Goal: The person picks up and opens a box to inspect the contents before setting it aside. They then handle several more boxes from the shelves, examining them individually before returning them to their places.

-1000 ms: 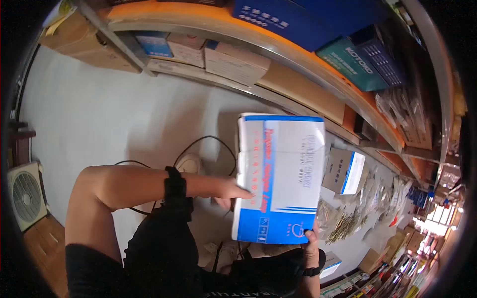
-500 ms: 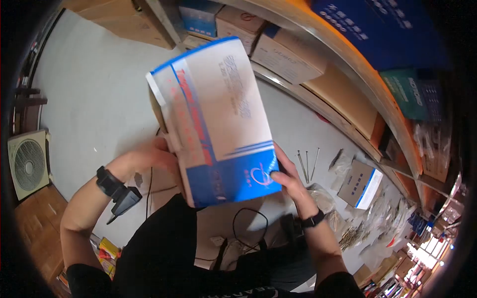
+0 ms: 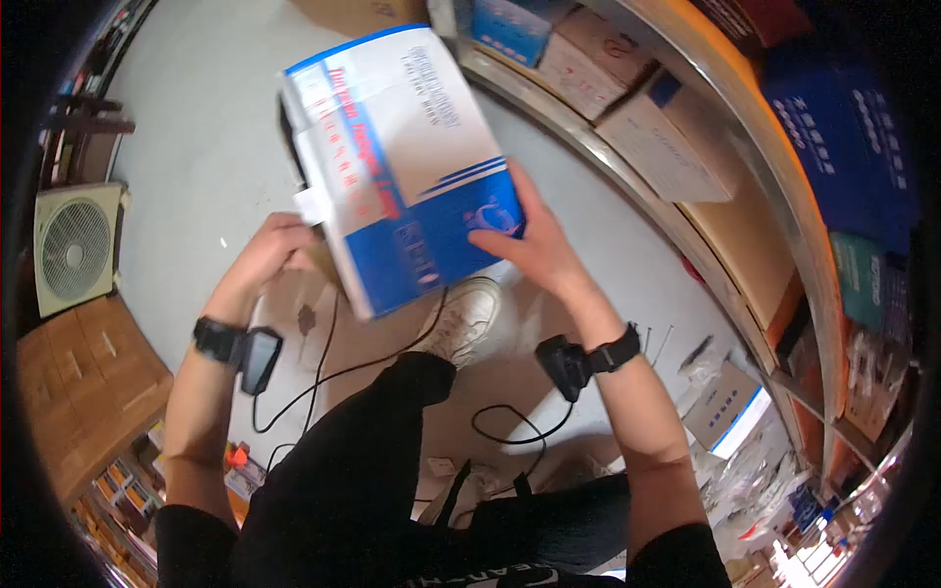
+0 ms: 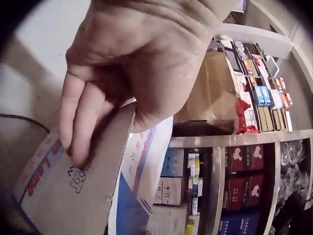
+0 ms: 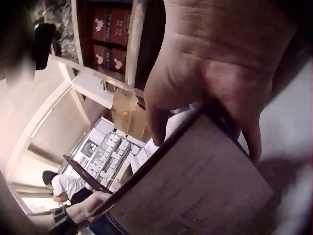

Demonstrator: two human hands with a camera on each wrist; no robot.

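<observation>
A white and blue cardboard box with red lettering is held tilted over the floor, in front of my body. My right hand grips its lower right corner, thumb on the blue printed face. In the right wrist view the fingers and thumb straddle the box's plain panel. At the opposite edge, my left hand pinches a cardboard flap. Its fingers lie over the flap's bare inner side in the left wrist view, with the thumb behind the edge. The inside of the box is hidden.
A shelf with boxes runs along the right. A box fan and wooden cabinet stand at left. Black cable loops by my shoe. Plastic bags and a grey box lie at right. Another person is in the background.
The box has gone left and farther from my body in the head view and is more tilted. My left hand has moved from the box's side edge to the flap. The right hand keeps its grip.
</observation>
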